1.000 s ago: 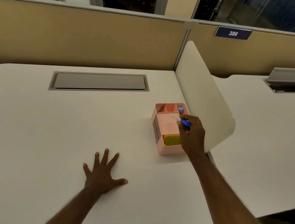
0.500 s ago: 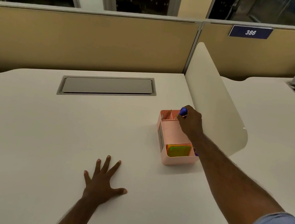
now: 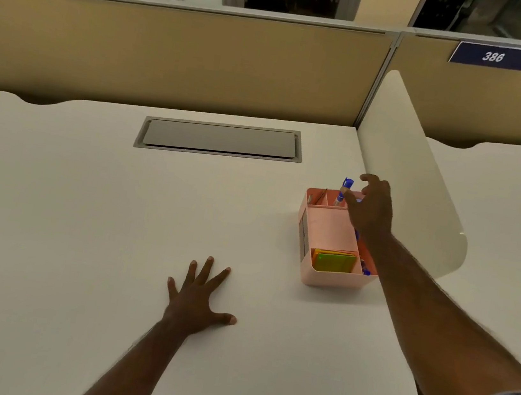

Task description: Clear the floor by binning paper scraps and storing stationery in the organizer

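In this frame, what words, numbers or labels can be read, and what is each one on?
"386": white digits on a dark blue plate fixed to the top of the tan partition behind the neighbouring desk, upper right.
The blue pen standing in the pink organizer shows no print that can be read; too small.
The colored sticky notes in the organizer's front compartment show no writing.
Nothing else carries text.

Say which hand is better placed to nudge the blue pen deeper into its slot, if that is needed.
Right. The right hand hovers open beside the blue pen, which stands in a back compartment of the pink organizer. The left hand lies flat on the desk, well away.
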`<state>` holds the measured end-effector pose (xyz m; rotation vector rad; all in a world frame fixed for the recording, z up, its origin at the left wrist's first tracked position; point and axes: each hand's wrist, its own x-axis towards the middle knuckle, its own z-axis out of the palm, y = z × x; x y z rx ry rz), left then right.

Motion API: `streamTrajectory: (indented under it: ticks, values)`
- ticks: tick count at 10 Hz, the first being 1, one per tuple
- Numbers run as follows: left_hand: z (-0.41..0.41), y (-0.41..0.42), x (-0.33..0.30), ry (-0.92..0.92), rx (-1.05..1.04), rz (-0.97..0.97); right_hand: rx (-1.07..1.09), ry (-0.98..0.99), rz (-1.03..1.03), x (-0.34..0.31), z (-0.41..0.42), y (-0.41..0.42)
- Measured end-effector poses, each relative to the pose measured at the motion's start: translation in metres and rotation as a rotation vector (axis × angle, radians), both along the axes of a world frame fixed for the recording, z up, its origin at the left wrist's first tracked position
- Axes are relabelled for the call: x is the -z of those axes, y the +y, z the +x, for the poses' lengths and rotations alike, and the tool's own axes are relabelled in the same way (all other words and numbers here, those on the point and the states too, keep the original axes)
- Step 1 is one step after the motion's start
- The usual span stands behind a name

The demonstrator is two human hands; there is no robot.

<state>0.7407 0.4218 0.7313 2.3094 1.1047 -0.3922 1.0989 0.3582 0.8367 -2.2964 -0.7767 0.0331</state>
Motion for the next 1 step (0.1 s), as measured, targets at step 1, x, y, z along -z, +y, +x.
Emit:
streamTrajectory:
  ticks: [1]
  values:
    - [0.0035, 0.003, -0.0054, 0.011, 0.009, -0.019, 0.132, -0.05, 0.21, -0.0088, -0.0183, -0.0095]
